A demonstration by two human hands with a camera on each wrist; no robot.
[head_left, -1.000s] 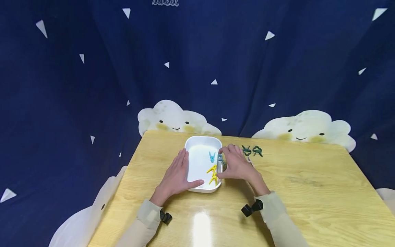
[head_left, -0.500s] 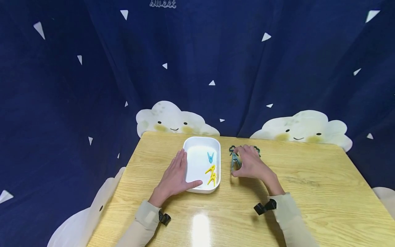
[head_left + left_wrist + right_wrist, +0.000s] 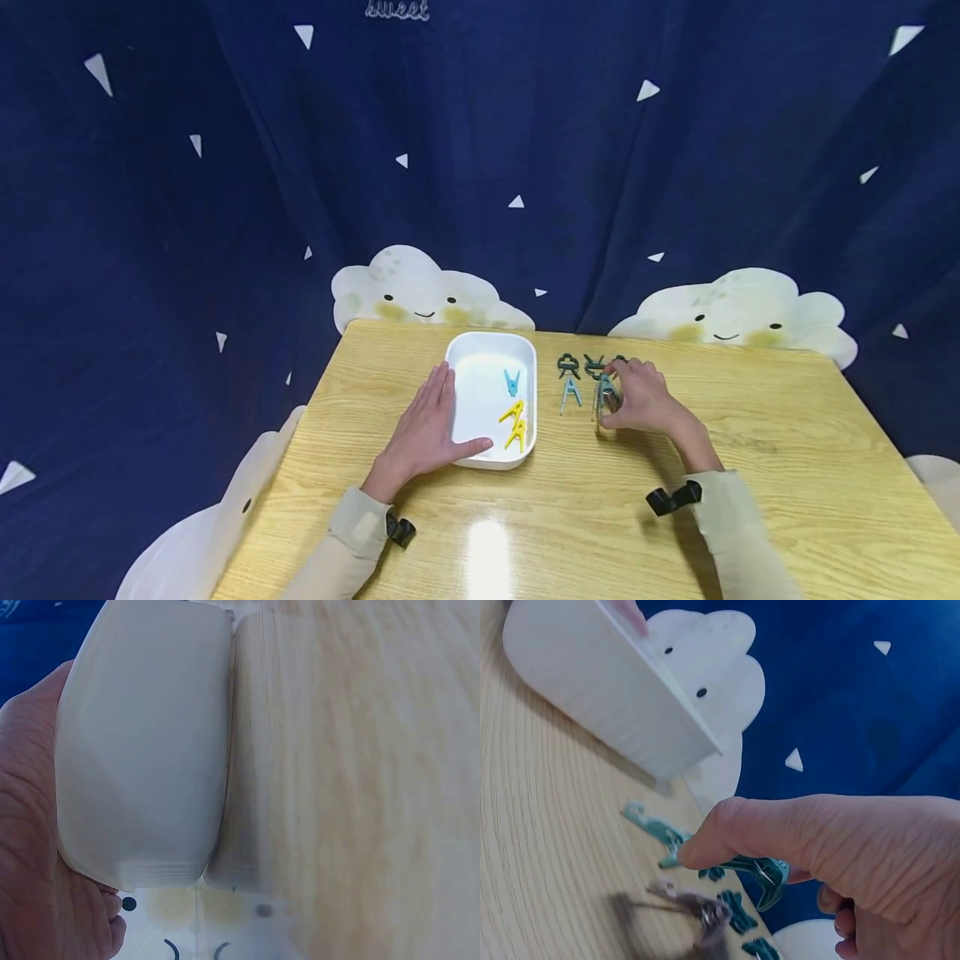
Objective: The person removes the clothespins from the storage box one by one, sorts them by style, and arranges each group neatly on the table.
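Right of the white tub (image 3: 477,392), the right hand (image 3: 652,402) is pinching a blue-green clip (image 3: 605,386) between thumb and finger. The clip is looking light, hard and a bit springy, so holding its two ends is probably working better than squeezing its legs. The left hand (image 3: 423,429) is resting against the tub's left side, fingers straight.

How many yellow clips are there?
2. Both lie in the white tray, toward its right side: one yellow clip farther back, the other nearer the front.
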